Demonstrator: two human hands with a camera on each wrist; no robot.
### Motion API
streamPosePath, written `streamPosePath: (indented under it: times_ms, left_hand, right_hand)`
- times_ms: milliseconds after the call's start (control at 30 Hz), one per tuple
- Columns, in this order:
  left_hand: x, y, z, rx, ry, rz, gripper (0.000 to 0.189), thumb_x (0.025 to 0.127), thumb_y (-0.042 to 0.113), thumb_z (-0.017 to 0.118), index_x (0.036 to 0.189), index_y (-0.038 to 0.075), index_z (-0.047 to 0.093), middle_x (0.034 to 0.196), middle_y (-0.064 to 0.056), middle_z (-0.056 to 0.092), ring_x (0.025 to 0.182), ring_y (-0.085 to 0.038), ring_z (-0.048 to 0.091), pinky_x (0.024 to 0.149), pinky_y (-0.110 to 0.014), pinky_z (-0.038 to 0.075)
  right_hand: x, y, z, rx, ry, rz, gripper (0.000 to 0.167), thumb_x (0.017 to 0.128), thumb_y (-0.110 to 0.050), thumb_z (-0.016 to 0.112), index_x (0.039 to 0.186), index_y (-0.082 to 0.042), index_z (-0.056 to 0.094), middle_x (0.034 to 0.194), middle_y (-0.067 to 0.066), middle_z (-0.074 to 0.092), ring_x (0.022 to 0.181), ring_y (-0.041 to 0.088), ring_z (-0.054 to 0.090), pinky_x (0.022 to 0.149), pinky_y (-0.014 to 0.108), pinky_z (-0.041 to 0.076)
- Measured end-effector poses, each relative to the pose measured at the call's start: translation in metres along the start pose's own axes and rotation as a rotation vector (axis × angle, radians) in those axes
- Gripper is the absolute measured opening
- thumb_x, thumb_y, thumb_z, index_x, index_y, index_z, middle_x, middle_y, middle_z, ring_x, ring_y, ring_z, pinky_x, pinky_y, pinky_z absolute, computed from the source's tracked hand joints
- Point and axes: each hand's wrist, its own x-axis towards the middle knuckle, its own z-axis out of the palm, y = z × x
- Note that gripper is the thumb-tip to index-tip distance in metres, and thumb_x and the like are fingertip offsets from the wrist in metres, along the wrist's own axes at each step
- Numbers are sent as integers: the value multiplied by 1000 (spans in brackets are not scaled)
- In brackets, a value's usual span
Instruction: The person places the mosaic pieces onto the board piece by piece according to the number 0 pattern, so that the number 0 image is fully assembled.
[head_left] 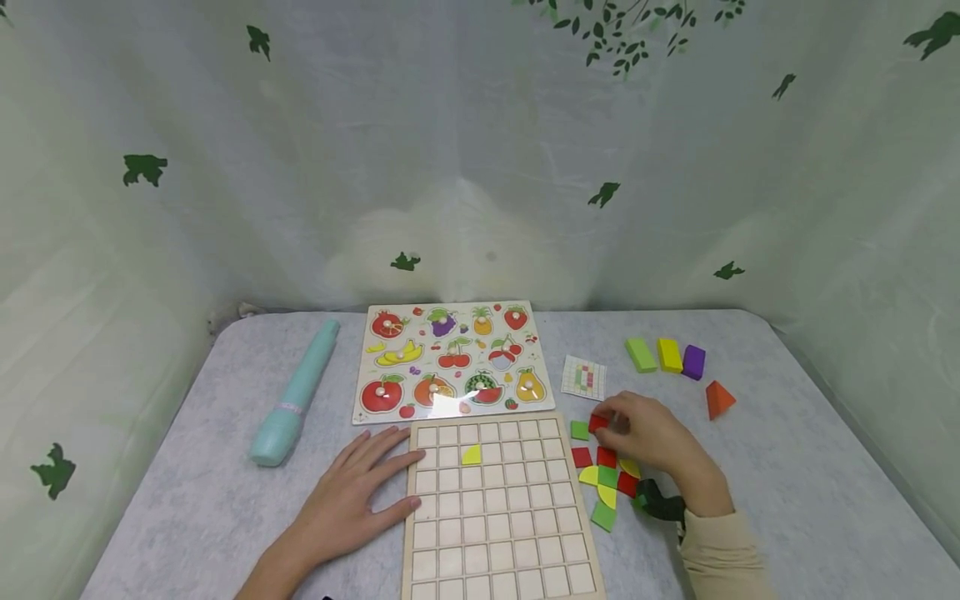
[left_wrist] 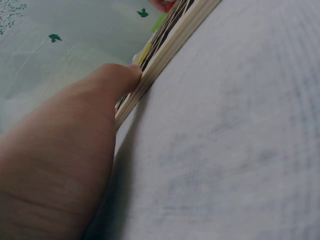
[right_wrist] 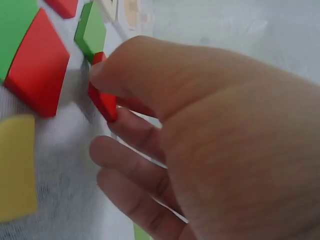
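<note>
My left hand (head_left: 352, 498) lies flat beside the wooden grid board (head_left: 487, 527), its thumb and a fingertip touching the board's left rim. In the left wrist view the thumb (left_wrist: 112, 82) meets the board's edge. A single yellow quarter-circle tile (head_left: 471, 455) sits in an upper cell of the board. Right of the board, my right hand (head_left: 652, 429) pinches a red square tile (right_wrist: 103, 92) between thumb and finger. Below that hand lie loose tiles, among them a green square (head_left: 580, 430), a red square (head_left: 582, 457) and a yellow quarter circle (head_left: 607, 497).
A fruit puzzle board (head_left: 453, 362) lies behind the grid board. Near it is a small pattern card (head_left: 583, 378). A teal tapered object (head_left: 296, 400) is at left. Green (head_left: 641, 355), yellow (head_left: 670, 356), purple (head_left: 693, 362) and orange (head_left: 719, 400) blocks stand at the back right.
</note>
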Motion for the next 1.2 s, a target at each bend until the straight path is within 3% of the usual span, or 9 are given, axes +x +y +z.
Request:
streamPosePath:
  times_ms: [233, 567, 867, 1200]
  left_hand:
    - [0, 0, 1, 2, -8, -12, 62, 88, 60, 73, 143, 34, 62, 157, 3, 50, 148, -18, 42, 125, -49, 24]
    - [-1, 1, 0, -1, -9, -15, 62, 88, 59, 74, 143, 34, 62, 157, 3, 50, 148, -19, 42, 125, -49, 24]
    - [-1, 0, 0, -2, -12, -20, 62, 89, 61, 72, 144, 35, 61, 158, 4, 49, 148, -19, 41, 125, -49, 23]
    - [0, 0, 0, -2, -6, -8, 61, 89, 61, 72, 143, 35, 61, 157, 4, 49, 148, -18, 42, 125, -48, 23]
  right_hand:
    - [4, -17, 7, 12, 15, -43, 22, 90, -24, 80, 110, -18, 76, 88, -9, 61, 77, 10, 53, 60, 22, 49]
    - [11, -46, 26, 18, -7, -243, 19, 92, -23, 78, 111, -17, 77, 91, -12, 61, 68, 0, 49, 56, 19, 46]
    - [20, -72, 39, 12, 7, -373, 18, 92, -21, 78, 109, -17, 76, 96, -9, 67, 72, 3, 52, 60, 17, 46]
    - [25, -92, 53, -23, -20, -413, 21, 93, -22, 76, 114, -20, 76, 106, -10, 70, 74, 2, 53, 66, 17, 48]
